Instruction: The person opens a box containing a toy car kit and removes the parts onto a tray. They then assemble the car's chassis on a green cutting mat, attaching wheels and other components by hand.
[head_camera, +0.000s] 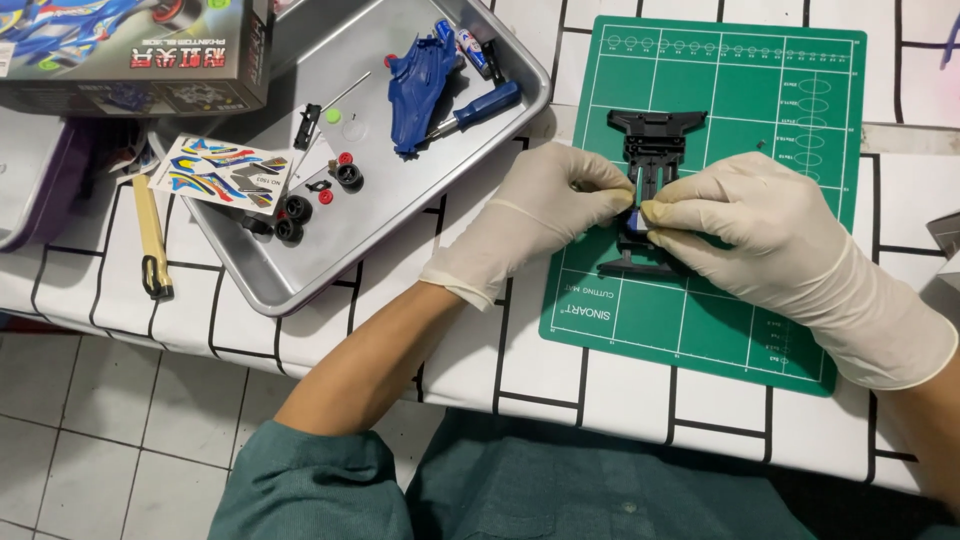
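Hands, left (545, 205) and right (745, 225), pinch black chassis (652, 150) beside metal tray (300, 275).

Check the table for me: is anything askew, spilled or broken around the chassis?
Nothing stands out. Both gloved hands, left hand and right hand, grip the black chassis flat on the green cutting mat. The blue car body, screwdriver and loose wheels lie inside the metal tray, nothing spilled.
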